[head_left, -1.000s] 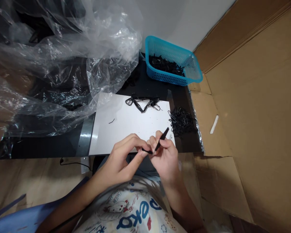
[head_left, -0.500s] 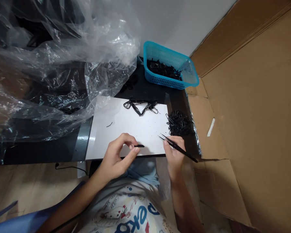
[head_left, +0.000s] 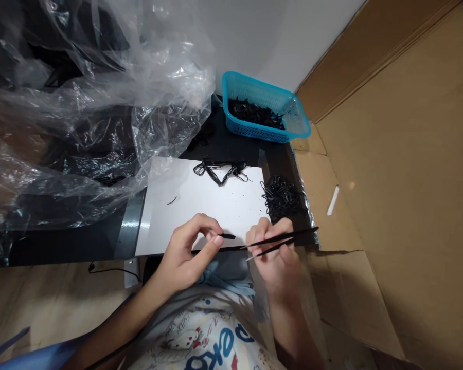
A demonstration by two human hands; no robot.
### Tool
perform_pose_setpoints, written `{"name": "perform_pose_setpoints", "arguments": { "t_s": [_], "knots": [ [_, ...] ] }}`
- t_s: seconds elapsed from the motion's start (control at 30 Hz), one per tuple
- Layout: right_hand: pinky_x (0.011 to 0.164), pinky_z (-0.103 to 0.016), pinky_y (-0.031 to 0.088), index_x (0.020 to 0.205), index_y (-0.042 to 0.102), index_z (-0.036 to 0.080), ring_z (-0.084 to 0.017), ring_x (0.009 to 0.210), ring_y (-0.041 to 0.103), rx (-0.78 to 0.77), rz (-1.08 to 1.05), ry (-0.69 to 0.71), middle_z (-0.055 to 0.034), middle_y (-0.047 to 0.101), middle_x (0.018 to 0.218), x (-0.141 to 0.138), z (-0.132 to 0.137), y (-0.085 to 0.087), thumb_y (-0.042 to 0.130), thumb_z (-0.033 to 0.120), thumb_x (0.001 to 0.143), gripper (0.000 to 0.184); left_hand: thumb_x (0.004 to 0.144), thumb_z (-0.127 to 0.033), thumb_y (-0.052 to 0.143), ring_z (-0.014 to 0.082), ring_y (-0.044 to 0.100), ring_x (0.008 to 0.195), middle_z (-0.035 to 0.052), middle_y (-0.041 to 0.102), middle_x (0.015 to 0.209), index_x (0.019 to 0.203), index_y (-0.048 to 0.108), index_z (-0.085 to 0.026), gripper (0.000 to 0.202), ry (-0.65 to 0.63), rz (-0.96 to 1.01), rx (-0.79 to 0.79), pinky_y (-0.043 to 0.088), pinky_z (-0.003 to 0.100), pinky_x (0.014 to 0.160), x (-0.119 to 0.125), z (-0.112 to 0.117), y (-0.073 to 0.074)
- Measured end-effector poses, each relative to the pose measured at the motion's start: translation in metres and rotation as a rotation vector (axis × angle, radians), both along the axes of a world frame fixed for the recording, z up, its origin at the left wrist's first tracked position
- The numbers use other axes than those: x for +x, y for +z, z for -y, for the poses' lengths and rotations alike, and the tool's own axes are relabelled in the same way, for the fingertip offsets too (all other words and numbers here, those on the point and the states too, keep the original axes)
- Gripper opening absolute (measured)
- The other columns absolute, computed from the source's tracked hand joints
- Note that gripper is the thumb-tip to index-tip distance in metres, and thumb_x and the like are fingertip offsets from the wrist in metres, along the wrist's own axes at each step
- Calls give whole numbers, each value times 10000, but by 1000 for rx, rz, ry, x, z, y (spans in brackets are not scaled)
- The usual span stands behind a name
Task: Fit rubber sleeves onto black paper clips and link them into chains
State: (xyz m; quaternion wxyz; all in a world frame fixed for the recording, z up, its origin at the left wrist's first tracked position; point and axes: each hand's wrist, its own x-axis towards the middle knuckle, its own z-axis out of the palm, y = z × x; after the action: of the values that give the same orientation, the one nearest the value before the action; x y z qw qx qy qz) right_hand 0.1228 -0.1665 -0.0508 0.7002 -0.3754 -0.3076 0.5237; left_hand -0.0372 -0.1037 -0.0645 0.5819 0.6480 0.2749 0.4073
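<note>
Between the thumb and fingertips of my left hand [head_left: 191, 252] is a short, thin black strip [head_left: 227, 236], its free end pointing right. My right hand [head_left: 275, 252] grips black tweezers [head_left: 280, 239], whose spread tips point left, just short of the strip. Both hands are over the front edge of a white sheet [head_left: 189, 200]. On the sheet's far part lies a bundle of black cord-like loops [head_left: 220, 173]. A tangled heap of small black loops [head_left: 281, 197] sits right of the sheet, just beyond my right hand.
A blue plastic basket [head_left: 266, 134] with black pieces in it stands at the back of the dark table [head_left: 239, 146]. Crumpled clear plastic [head_left: 170, 103] covers the left side. Cardboard [head_left: 401, 154] walls in the right. One thin black thread [head_left: 172, 200] lies on the sheet.
My right hand has turned, and the tweezers have swung from pointing up-left to pointing left, closer to the strip. More of the strip shows past my left fingertips. The view has shifted slightly.
</note>
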Motion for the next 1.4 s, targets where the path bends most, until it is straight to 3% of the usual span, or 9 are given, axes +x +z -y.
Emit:
{"name": "perform_pose_setpoints", "arguments": {
  "t_s": [0.13,0.37,0.73,0.9,1.0,1.17,1.23,1.3,1.4],
  "knots": [
    [385,-194,282,832,591,286,-10,345,356,7,-222,141,64,590,832,-18,-6,3,600,391,833,105,885,-122,540,119,498,723,4,532,792,919,555,-202,88,-27,28,5,401,240,661,-3,4,5],
    [512,-221,447,743,538,247,-74,478,504,-125,-260,117,54,547,696,-33,-6,2,657,433,769,222,868,-120,562,145,525,737,30,560,789,885,588,-196,82,-70,105,-9,423,270,660,-4,6,10],
    [316,-174,309,572,318,227,-88,352,272,-129,-296,110,84,313,474,-44,-5,3,640,489,700,434,843,-198,616,135,511,660,21,547,705,800,586,-183,54,-65,224,-166,415,256,596,-2,11,11],
    [364,-189,325,613,399,232,-74,351,275,-119,-293,134,85,348,506,-42,-8,0,628,511,725,378,832,-175,620,126,506,656,14,543,702,784,578,-184,64,-63,237,-177,409,242,595,0,10,8],
    [403,-195,338,657,492,242,-95,421,371,-49,-169,38,59,423,545,-34,-7,-3,649,512,732,322,845,-166,590,129,513,670,16,544,718,825,579,-184,29,-34,121,-64,415,241,610,-8,2,10],
    [524,-263,433,800,622,261,-165,618,540,171,449,-213,-12,560,678,-6,-8,-28,590,384,827,130,829,-146,513,146,541,661,16,578,710,818,564,-171,57,-5,-284,394,421,257,617,-14,-55,35],
    [546,-289,438,815,631,249,-187,643,557,245,689,-178,-26,579,689,3,-15,-40,586,317,821,82,759,-111,518,151,540,646,7,576,687,778,551,-171,71,20,-425,644,415,272,627,-2,-94,59],
    [548,-295,428,781,609,237,-187,620,544,245,745,-188,-18,559,666,8,-21,-46,557,345,832,130,722,-105,513,154,542,648,6,575,684,725,525,-173,69,59,-498,828,424,280,644,20,-136,89],
    [575,-289,419,721,577,220,-176,617,533,134,764,-140,-7,544,658,10,-20,-47,562,394,830,206,725,-140,532,203,575,844,74,596,916,949,536,-157,225,227,-537,883,452,327,752,51,-190,128]
  ]
}}
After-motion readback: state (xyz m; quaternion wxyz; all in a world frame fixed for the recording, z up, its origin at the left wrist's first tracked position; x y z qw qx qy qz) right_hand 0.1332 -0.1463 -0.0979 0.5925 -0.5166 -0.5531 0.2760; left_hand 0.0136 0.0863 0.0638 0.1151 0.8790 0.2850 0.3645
